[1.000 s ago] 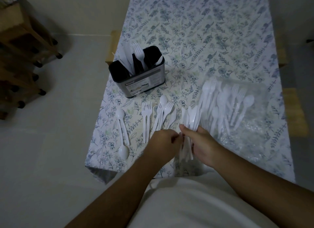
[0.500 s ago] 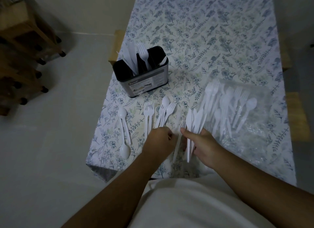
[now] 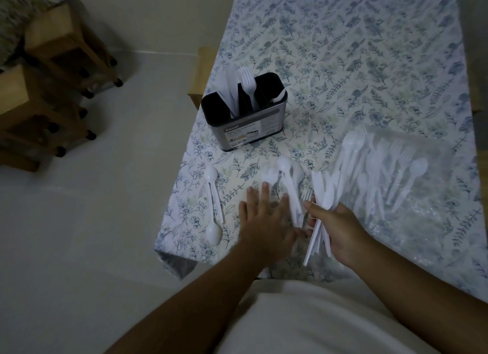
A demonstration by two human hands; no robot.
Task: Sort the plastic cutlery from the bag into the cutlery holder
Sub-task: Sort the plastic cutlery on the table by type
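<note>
- On the table's near edge, covered by a white cloth printed with blue-green leaves (image 3: pixel 369 63), the right hand (image 3: pixel 340 235) curls its fingers round a bundle of white plastic knives (image 3: pixel 323 195), blades pointing away from the person.
- The left hand (image 3: pixel 264 221) lies flat with fingers spread, resting on blurred white plastic forks and spoons (image 3: pixel 287 179) loose on the cloth.
- Two white plastic spoons (image 3: pixel 212 203) lie side by side to the left, apart from that hand.
- The clear plastic bag (image 3: pixel 412 195), to the right, has more white cutlery in it.
- The black-and-steel cutlery holder (image 3: pixel 244 116) stands farther back, with knives and a fork upright in separate compartments.
</note>
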